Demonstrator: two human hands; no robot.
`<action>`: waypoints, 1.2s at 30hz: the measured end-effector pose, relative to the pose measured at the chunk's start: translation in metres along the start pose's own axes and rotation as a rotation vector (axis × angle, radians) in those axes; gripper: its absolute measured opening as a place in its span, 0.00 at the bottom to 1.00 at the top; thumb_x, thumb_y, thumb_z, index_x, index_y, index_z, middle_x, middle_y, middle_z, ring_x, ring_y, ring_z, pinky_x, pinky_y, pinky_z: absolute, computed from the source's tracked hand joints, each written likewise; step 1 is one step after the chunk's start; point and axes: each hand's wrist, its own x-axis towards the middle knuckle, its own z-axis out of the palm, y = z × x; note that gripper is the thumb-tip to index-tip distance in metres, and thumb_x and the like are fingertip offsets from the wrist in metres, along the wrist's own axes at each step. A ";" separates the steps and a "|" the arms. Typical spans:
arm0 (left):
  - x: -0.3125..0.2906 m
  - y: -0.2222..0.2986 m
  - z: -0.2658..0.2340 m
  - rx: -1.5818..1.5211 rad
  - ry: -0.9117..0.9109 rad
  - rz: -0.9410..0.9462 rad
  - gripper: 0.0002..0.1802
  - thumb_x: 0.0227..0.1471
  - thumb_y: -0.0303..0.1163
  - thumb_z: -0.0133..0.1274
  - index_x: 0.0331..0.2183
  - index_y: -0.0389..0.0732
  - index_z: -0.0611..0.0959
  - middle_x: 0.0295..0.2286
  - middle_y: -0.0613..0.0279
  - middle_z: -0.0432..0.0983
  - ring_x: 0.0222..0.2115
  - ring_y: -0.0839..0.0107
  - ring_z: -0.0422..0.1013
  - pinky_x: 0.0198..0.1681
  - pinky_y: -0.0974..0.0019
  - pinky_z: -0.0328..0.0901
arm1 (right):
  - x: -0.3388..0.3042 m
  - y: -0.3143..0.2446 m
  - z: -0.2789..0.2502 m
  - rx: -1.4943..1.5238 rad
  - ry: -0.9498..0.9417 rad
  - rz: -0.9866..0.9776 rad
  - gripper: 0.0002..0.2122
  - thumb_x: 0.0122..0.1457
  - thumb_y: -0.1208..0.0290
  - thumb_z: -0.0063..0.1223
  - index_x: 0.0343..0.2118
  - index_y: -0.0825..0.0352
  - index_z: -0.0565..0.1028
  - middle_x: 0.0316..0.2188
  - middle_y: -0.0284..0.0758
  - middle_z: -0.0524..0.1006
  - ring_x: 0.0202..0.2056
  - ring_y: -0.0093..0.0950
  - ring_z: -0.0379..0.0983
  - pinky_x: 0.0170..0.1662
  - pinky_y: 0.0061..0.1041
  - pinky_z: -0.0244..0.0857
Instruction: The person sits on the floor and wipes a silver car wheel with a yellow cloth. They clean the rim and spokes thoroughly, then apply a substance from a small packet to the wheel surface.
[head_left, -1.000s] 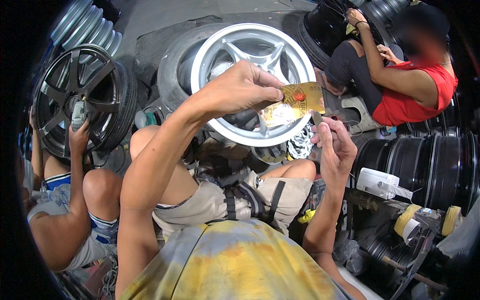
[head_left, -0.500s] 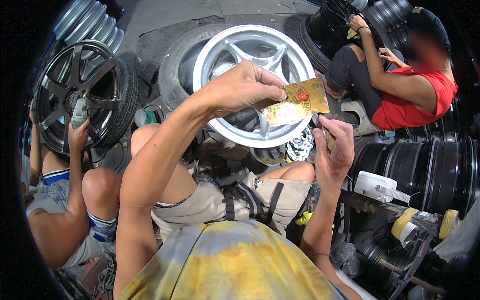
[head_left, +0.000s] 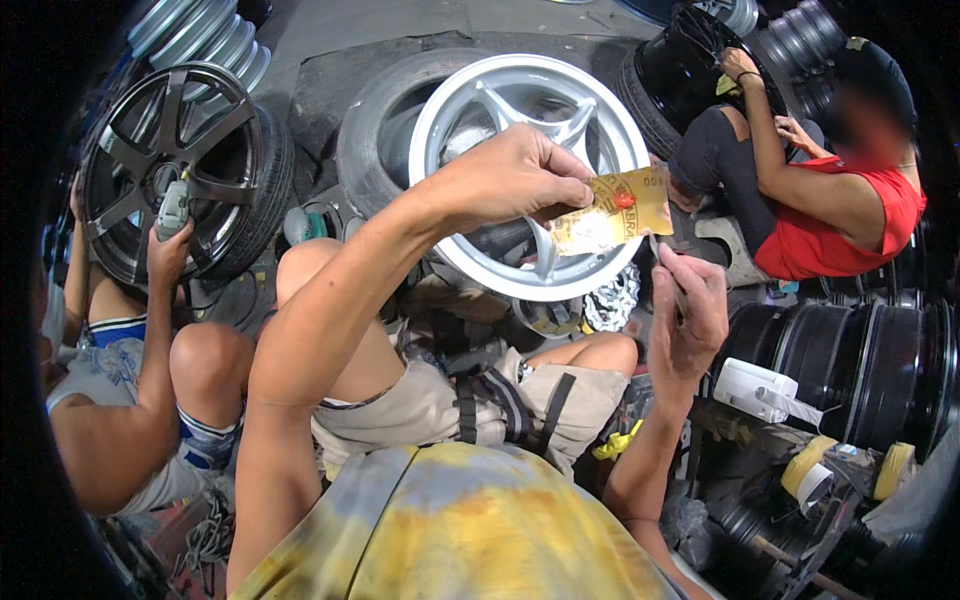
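My left hand (head_left: 530,180) pinches a piece of yellow-brown sandpaper (head_left: 655,205) by its near-left edge, the printed backing facing up. A small blob of red paste (head_left: 625,200) sits on the sheet, and part of the backing glares white. My right hand (head_left: 690,305) is closed with its fingertips pinched around a small dark flat piece (head_left: 655,243), whose tip lies at the sheet's lower right edge. Its kind is too small to make out. Beneath the sheet lies a silver wheel rim (head_left: 428,130) with star-like spokes, partly hidden by my left hand.
A grey tyre (head_left: 365,150) lies beside the rim. At left, a person holds a pale power tool (head_left: 173,210) against a dark spoked wheel (head_left: 120,215). At right, a person in a red top (head_left: 835,225) works at a black rim (head_left: 685,65). Black rims (head_left: 840,365) are stacked near my right arm.
The whole view has shifted, so everything sits slightly further right. The dark piece in my right hand has turned and looks thinner, still near the sheet's edge. My left hand keeps its pinch.
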 end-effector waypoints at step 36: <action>-0.001 0.000 0.000 0.064 0.054 0.059 0.13 0.52 0.25 0.57 0.38 0.28 0.86 0.27 0.57 0.82 0.26 0.79 0.76 0.31 0.75 0.71 | -0.003 0.011 0.002 0.253 -0.104 0.157 0.09 0.59 0.81 0.57 0.42 0.72 0.81 0.34 0.38 0.77 0.35 0.25 0.73 0.38 0.22 0.67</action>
